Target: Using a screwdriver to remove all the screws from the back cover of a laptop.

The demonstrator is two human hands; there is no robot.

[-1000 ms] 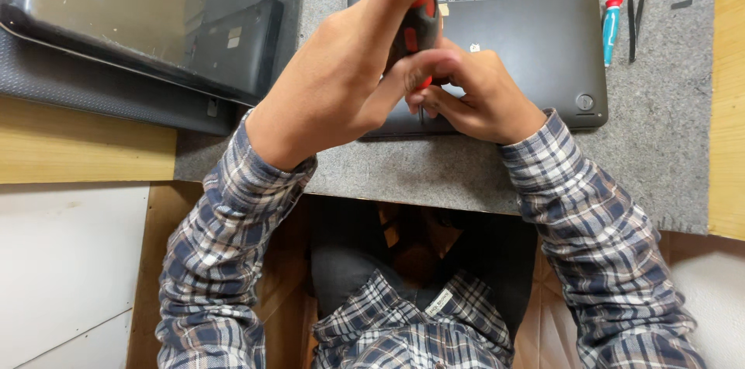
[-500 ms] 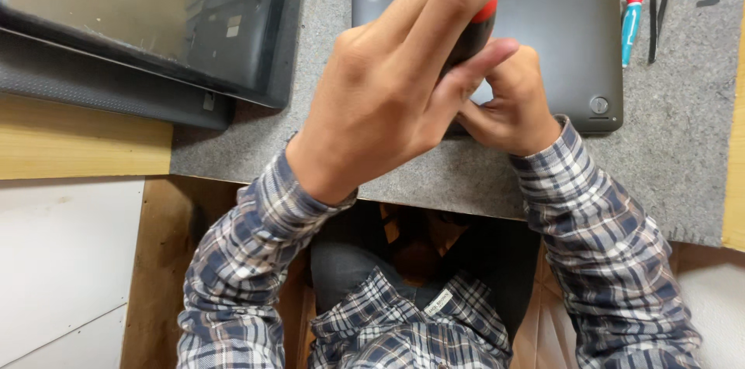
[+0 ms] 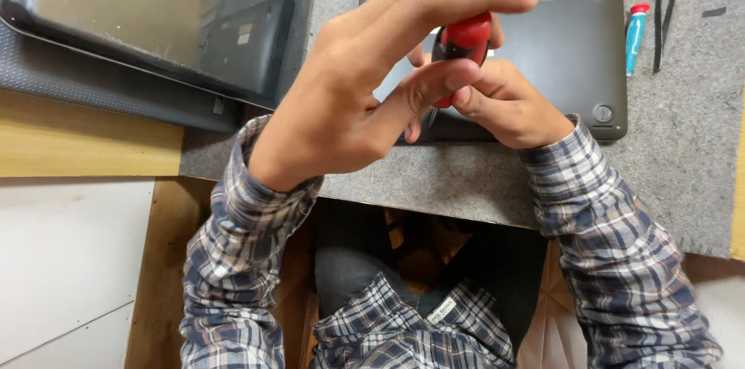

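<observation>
Left hand [image 3: 349, 105] pinches the red-capped black screwdriver [image 3: 463, 39] at centre frame, right hand [image 3: 508, 105] apparently steadying its shank over the rigid black laptop base [image 3: 570, 51]; light, slippery, best gripped at the handle.

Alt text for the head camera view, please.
Both hands work a red-handled screwdriver over an upturned black laptop on a grey felt mat; the left hand grips its top, the right hand steadies it lower down.
</observation>
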